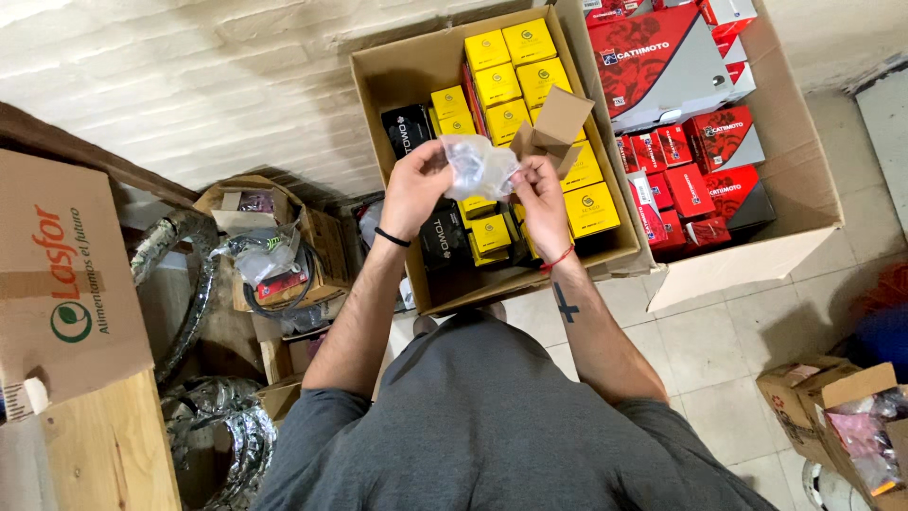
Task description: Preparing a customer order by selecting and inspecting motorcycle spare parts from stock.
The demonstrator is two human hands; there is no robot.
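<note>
A crinkled clear plastic bag (480, 166) is being pinched between the left hand (414, 189) and right hand (541, 194), above a carton (397, 76) of yellow boxes (515, 80), apparently being unpacked; opening it needs gentle pulling.

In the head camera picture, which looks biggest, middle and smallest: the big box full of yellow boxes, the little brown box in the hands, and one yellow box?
1. The big cardboard box looks largest.
2. The small brown box, by the right hand.
3. One yellow box.
The last two look close in size; the brown box is held nearer the camera, so that order is unsure.
</note>
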